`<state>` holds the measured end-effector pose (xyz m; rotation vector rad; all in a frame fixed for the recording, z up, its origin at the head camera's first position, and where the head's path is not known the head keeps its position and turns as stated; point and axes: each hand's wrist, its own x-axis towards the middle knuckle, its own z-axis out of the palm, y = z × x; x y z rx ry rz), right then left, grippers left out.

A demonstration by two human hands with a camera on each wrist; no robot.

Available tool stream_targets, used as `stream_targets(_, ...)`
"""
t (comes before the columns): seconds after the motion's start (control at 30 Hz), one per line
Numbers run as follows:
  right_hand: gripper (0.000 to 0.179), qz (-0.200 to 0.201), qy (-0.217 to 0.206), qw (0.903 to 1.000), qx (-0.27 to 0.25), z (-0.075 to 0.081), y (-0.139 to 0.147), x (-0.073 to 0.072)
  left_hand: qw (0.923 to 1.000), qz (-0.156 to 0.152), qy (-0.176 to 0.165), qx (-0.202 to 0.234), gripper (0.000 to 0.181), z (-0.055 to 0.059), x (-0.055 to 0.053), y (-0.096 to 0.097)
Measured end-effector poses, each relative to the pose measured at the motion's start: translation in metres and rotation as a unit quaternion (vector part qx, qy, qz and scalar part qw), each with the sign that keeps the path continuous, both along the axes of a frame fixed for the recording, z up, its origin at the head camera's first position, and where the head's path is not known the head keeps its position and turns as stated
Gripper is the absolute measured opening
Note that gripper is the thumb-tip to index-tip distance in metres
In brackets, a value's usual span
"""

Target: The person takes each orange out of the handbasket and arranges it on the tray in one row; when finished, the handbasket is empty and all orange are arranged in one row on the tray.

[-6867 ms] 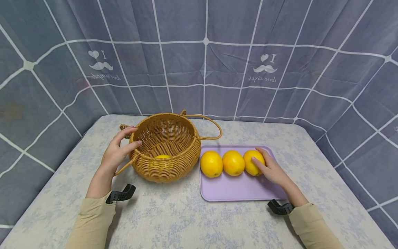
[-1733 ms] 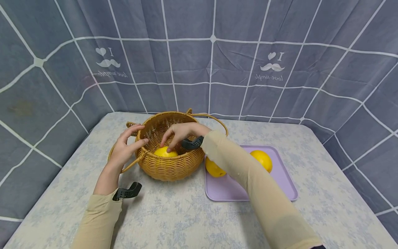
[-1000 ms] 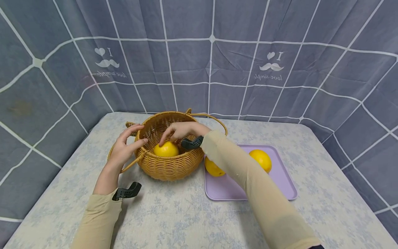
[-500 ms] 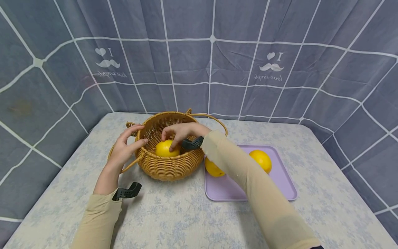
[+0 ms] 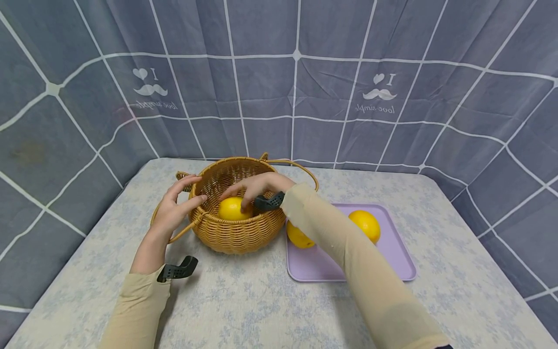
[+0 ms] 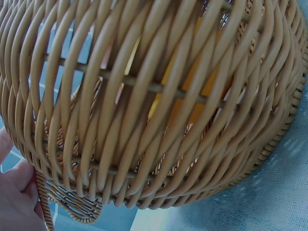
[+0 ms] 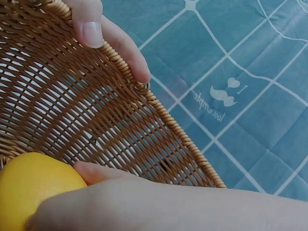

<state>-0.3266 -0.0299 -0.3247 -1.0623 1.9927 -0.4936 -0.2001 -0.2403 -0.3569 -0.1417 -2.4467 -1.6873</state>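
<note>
A round wicker basket [image 5: 237,237] stands left of centre on the table, its mouth tipped toward me. My left hand [image 5: 174,208] holds its left rim, thumb over the edge; the right wrist view shows that thumb [image 7: 91,30] on the rim. Inside the basket my right hand [image 5: 257,186] grips a yellow-orange orange [image 5: 232,208], fingers on its far side and thumb on its near right side. The right wrist view shows the same orange [image 7: 36,187] close up. Through the weave in the left wrist view, an orange patch [image 6: 192,96] shows.
A lilac tray [image 5: 392,257] lies to the right, bearing an orange [image 5: 365,226] and another orange [image 5: 300,236] partly under my right sleeve [image 5: 348,242], which hides the tray's middle. One basket handle [image 5: 301,167] sticks out right. A grey checked curtain [image 5: 331,72] hangs behind.
Since the oldest frame, my right hand has gone from the tray's rightmost orange into the basket. Lately its fingers shifted over the orange there, which turned and moved slightly. The left hand stays.
</note>
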Motion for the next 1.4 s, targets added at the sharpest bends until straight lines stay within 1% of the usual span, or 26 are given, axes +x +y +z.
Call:
stream_targets(0.07, 0.064, -0.006, -0.001, 1.0, -0.001, 0.0001, 0.0005, 0.0001, 1.0, 0.001, 0.001, 0.001, 0.056, -0.0001, -0.0001, 0.0)
stream_targets(0.17, 0.06, -0.013, -0.018, 0.9997, -0.007, 0.0001, 0.001, -0.0003, 1.0, 0.002, 0.004, 0.002, 0.056, -0.0003, -0.0005, 0.0002)
stream_targets(0.3, 0.058, -0.003, -0.037, 0.9991, -0.021, -0.0003, 0.0005, -0.0008, 1.0, 0.002, 0.007, 0.003, 0.055, -0.0005, -0.0011, 0.0)
stream_targets(0.5, 0.06, -0.006, -0.027, 0.9996, -0.006, 0.0, -0.0008, -0.0005, 0.9999, 0.0, 0.011, 0.002, 0.055, -0.0007, -0.0018, -0.0002)
stream_targets(0.6, 0.063, 0.013, -0.026, 0.9996, -0.006, 0.0, -0.0013, -0.0012, 0.9999, -0.001, 0.013, 0.001, 0.055, -0.0007, -0.0019, -0.0005)
stream_targets(0.73, 0.067, 0.05, -0.006, 0.9987, -0.011, 0.0005, -0.0023, -0.0015, 0.9999, -0.003, 0.013, 0.001, 0.055, -0.001, -0.0019, -0.001)
stream_targets(0.83, 0.066, 0.058, 0.008, 0.9982, -0.013, 0.0005, -0.003, -0.0011, 0.9999, -0.003, 0.015, 0.003, 0.055, -0.0012, -0.0021, -0.0012)
stream_targets(0.9, 0.065, 0.054, 0.014, 0.9983, -0.018, 0.0008, -0.0032, -0.0007, 0.9999, -0.003, 0.016, 0.002, 0.055, -0.0012, -0.0024, -0.0012)
stream_targets(1.1, 0.065, 0.031, 0.015, 0.9981, -0.052, 0.0012, 0.0005, -0.0009, 0.9999, -0.005, 0.014, 0.001, 0.055, -0.0008, -0.0039, 0.0019)
stream_targets(1.33, 0.065, -0.028, 0.011, 0.994, -0.105, 0.006, 0.0034, 0.0017, 0.9999, -0.01, 0.0, 0.001, 0.057, -0.0012, -0.0027, -0.0004)
stream_targets(1.4, 0.066, -0.037, 0.018, 0.9917, -0.122, 0.0076, 0.004, 0.0016, 0.9999, -0.011, -0.002, 0.003, 0.057, -0.0012, -0.0025, -0.0012)
